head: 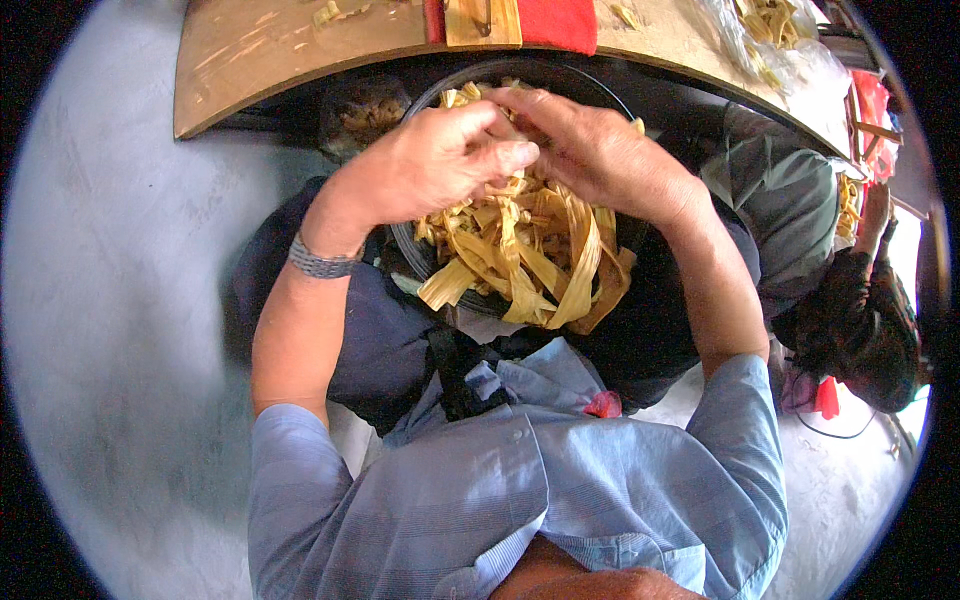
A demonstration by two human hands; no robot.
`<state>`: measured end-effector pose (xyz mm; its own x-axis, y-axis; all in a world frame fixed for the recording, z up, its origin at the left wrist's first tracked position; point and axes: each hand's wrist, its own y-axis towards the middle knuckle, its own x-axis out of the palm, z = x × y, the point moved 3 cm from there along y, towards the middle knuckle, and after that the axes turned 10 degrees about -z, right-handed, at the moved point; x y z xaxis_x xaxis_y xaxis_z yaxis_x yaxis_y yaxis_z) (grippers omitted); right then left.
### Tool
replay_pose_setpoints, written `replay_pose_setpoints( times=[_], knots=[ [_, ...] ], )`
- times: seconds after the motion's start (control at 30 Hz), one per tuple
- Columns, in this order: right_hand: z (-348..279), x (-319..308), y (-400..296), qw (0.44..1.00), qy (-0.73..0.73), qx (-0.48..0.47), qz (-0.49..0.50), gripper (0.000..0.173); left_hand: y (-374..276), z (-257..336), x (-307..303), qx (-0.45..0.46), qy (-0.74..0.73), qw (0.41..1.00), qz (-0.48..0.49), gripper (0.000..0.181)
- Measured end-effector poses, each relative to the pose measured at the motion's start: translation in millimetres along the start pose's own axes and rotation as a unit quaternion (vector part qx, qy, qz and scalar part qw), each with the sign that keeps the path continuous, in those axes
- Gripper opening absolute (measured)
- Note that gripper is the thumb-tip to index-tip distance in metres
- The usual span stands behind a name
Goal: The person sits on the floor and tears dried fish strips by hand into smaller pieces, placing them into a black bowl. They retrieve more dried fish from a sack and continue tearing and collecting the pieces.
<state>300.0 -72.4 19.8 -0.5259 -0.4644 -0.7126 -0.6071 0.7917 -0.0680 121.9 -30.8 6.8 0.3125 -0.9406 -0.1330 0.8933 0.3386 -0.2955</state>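
Observation:
My left hand [439, 157], with a metal-banded watch [322, 259] on its wrist, and my right hand [592, 150] meet above a round dark basin held between my knees. Their fingers are curled close together, and small pale yellow pieces show by the fingertips. Whether either hand grips a piece is hidden by the fingers. Dried yellow plant strips [517, 255], flat and curling, fill the basin [409, 251]; several hang over its near rim.
Beyond the basin stands a wooden table [300, 45] with a red cloth [559, 26], a small wooden board [499, 22] and a plastic bag [806, 64]. A bag of brown pieces [371, 116] lies under its edge. Another person [862, 322] sits at the right.

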Motion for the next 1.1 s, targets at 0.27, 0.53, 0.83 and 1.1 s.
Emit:
replay_pose_setpoints(
  times=[0.27, 0.53, 0.83, 1.1],
  knots=[
    [-3.2, 1.1, -4.2, 1.000, 0.011, 0.000, -0.008, 0.041, -3.4, -8.9, 2.9, 0.022, -0.078, 0.997, 0.006, 0.033],
    [1.4, -10.9, -11.3, 0.998, -0.005, 0.042, 0.040, 0.023, -13.6, -3.9, -7.6, -0.036, -0.127, 0.991, 0.013, 0.029],
    [0.6, -10.4, -8.8, 0.997, 0.015, -0.015, 0.075, 0.027, -11.2, -1.6, -6.7, 0.017, -0.079, 0.996, 0.038, 0.024],
    [13.9, -3.9, -13.4, 0.998, -0.051, 0.022, 0.032, 0.018, -11.5, 5.1, 7.4, -0.001, -0.098, 0.995, -0.007, 0.033]
  ],
)
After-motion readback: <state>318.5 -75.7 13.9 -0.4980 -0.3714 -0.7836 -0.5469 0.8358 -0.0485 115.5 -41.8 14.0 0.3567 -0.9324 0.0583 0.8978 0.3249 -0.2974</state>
